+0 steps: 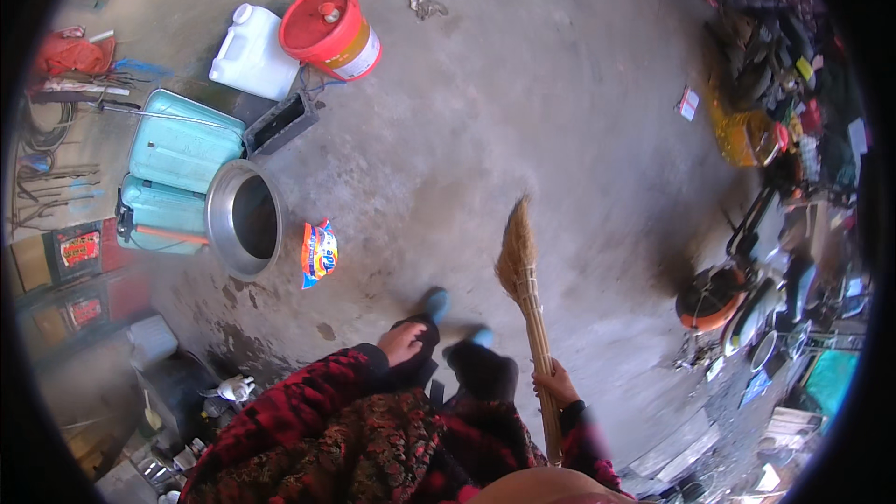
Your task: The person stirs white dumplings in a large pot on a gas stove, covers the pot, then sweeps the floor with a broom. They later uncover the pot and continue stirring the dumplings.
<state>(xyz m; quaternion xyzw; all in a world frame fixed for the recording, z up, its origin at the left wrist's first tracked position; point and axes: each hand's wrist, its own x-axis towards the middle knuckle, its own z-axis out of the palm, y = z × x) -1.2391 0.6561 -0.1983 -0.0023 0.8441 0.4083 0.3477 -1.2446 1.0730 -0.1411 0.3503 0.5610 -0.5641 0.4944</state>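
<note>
My right hand (556,383) grips the handle of a straw broom (533,315). The broom's bristles point away from me, over the concrete floor (448,154). In front of my legs is my left hand (404,343), its fingers loosely bent and nothing seen in it. Ahead and to the left, a Tide detergent bag (320,254) lies on the floor. Beside the bag stands a wide-rimmed metal pot (278,224), its inside dark.
Two turquoise plastic bins (185,136), a white jerrycan (255,56) and a red lidded bucket (329,31) stand at the left. A hollow block (283,122) lies near them. Along the right are piled clutter, an oil bottle (749,138) and an orange-rimmed pot (710,297).
</note>
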